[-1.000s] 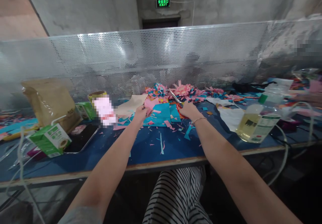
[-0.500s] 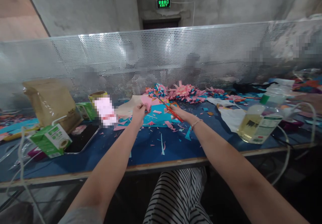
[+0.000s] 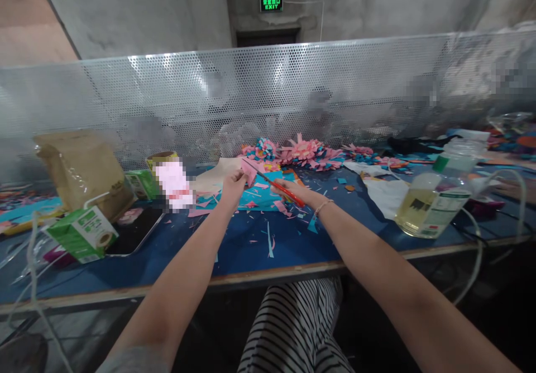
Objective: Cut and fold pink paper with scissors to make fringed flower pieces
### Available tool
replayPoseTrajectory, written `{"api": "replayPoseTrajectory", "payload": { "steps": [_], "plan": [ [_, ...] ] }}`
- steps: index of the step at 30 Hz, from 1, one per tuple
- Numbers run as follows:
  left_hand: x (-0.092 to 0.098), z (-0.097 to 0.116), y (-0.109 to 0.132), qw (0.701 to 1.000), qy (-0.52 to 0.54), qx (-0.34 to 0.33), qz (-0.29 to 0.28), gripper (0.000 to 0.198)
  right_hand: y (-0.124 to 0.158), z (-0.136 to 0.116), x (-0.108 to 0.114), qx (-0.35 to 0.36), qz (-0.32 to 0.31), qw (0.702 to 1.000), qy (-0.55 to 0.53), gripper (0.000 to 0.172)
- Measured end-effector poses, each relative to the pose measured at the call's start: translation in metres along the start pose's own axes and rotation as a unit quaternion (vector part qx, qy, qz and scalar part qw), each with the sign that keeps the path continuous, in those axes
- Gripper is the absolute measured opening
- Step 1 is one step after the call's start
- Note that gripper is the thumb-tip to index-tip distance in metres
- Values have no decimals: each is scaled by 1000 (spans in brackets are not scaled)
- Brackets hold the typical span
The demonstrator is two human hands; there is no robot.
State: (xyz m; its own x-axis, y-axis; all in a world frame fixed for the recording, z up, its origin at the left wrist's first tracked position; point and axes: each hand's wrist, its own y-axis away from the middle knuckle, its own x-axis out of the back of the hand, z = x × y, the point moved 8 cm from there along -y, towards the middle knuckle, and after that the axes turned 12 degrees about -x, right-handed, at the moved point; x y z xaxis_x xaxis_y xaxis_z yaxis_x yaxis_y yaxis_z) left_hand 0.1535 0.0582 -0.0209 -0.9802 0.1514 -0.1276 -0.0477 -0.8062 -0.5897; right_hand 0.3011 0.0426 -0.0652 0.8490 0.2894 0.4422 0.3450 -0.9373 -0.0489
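My left hand pinches a small piece of pink paper above the blue table. Closed around the red handles of a pair of scissors is my right hand. The scissor blades point left and away from me, and reach the pink paper. Under both hands lies a bright blue sheet strewn with pink and blue cuttings. Behind it sit pink and blue fringed paper flowers. A cream sheet lies beyond my left hand.
At left stand a brown paper bag, green drink cartons and a dark tablet. A bottle of yellowish liquid is on the right, near white cables. A perforated metal screen runs along the table's back.
The scissors have swung lower and left, with their blades now at the pink paper. The paper has tilted in my left hand, which has shifted slightly.
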Motion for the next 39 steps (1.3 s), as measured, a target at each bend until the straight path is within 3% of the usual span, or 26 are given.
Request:
{"api": "replayPoseTrajectory", "payload": {
  "steps": [16,29,39],
  "plan": [
    [3,-9,-3,1000,-3,19,-3,30,-8,14,2,-20,-11,998,-61,42],
    [1,-5,0,1000,-6,25,-9,31,-5,8,-1,-12,0,1000,-21,43],
    [6,-13,-2,998,2,57,20,21,-7,5,2,10,18,998,54,38]
  ]
}}
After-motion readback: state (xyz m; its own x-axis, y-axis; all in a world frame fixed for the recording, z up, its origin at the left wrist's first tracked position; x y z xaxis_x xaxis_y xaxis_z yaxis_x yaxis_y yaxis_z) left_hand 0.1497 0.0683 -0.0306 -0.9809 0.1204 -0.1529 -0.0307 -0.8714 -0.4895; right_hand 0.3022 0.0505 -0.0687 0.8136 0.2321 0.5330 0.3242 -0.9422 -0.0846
